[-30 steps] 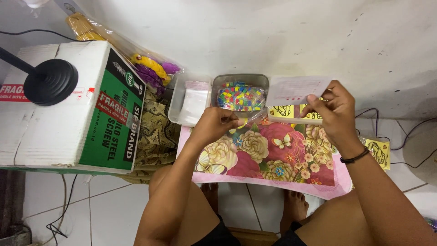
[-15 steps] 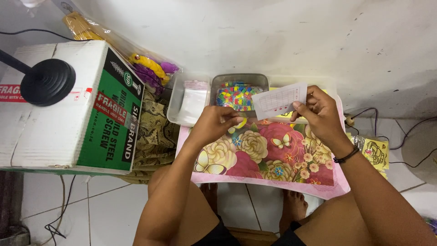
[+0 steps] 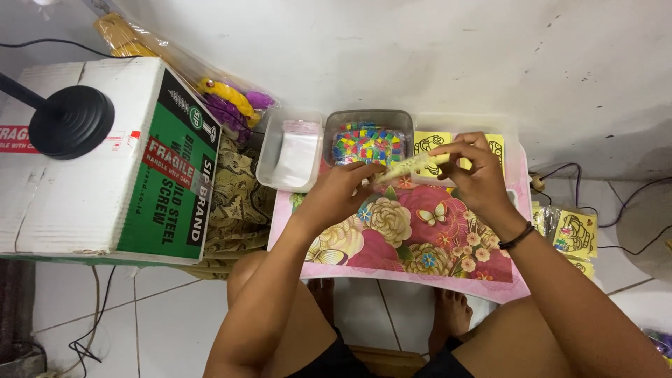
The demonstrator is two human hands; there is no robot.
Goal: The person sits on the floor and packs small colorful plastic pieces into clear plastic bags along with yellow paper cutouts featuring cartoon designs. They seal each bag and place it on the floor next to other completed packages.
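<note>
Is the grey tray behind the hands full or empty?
Full: the grey tray is packed edge to edge with small multicoloured pieces, with no bare floor showing.

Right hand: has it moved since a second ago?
Yes. The right hand has shifted left, toward the metal tray of coloured pieces, and now meets the left hand on a small yellowish packet.

Small clear bag (image 3: 409, 166) now lowered, tilted near-flat; left hand (image 3: 343, 192) risen to grip it.
</note>
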